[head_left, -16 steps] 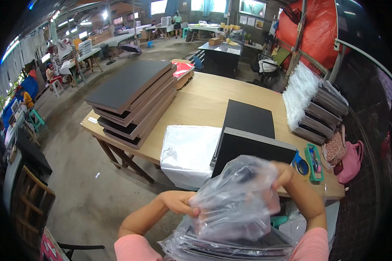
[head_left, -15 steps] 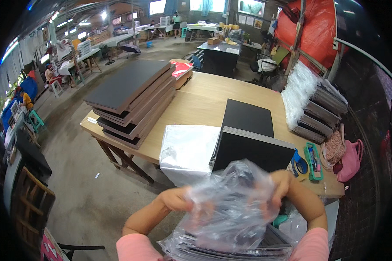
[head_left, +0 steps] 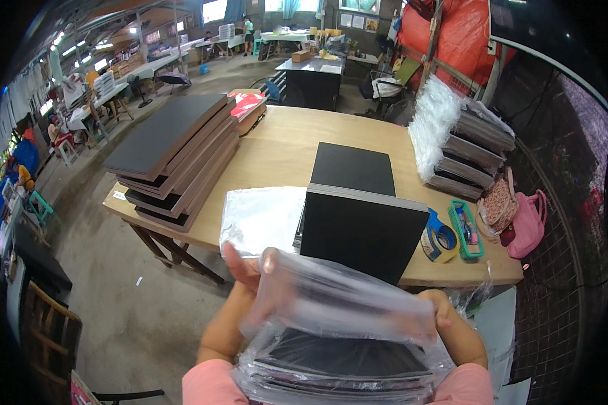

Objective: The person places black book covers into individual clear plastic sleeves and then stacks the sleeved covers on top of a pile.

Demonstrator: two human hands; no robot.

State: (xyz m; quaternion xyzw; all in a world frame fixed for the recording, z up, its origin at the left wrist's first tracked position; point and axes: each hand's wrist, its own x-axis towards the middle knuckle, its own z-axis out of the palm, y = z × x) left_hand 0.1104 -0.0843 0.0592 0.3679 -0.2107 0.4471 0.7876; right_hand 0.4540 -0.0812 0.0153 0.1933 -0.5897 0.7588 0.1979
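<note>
A clear plastic bag (head_left: pixel 344 287) stretches between my two hands, its upper part smeared by motion. My left hand (head_left: pixel 253 287) holds the bag's left side, with the thumb outside and the other fingers seen through the film. At the bag's right edge, my right hand (head_left: pixel 444 316) has its fingers bent round the plastic. Below the hands, close to my body, lies a stack of dark flat panels (head_left: pixel 344 354) with the bag's film around it. Just beyond the bag, a black panel (head_left: pixel 361 233) with pale edges leans upright on the table.
The wooden table (head_left: pixel 284 145) bears a tall stack of dark boards (head_left: pixel 172 138) on the left and plastic-wrapped panels (head_left: pixel 476 148) on the right. White sheeting (head_left: pixel 260 216), tape rolls (head_left: pixel 440 241), a green basket (head_left: pixel 465 229) and a pink bag (head_left: pixel 527 226) lie nearer. People work far off.
My hands have spread the bunched plastic wide, the left one moving left and up. More of the panels below shows. The whole view has shifted, so the table appears further left.
</note>
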